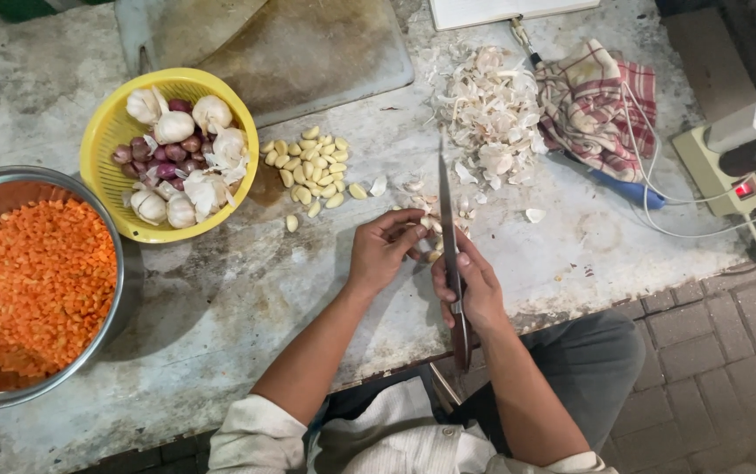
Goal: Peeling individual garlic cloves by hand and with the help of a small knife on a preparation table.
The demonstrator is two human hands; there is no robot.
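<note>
My right hand (475, 285) grips a long kitchen knife (446, 211) by its dark handle, the blade pointing away from me over the worn white tabletop (571, 254). My left hand (382, 250) holds a garlic clove (424, 230) against the blade, with a few loose cloves just beyond my fingers. A pile of peeled garlic cloves (312, 168) lies to the left of my hands. A heap of papery garlic skins (490, 114) lies beyond the knife tip.
A yellow basket (106, 140) holds garlic bulbs and shallots. A steel bowl (123, 290) of diced carrot sits at far left. A cutting board (299, 53), checked cloth (597, 105) and power strip (712, 171) with cables lie at the back and right.
</note>
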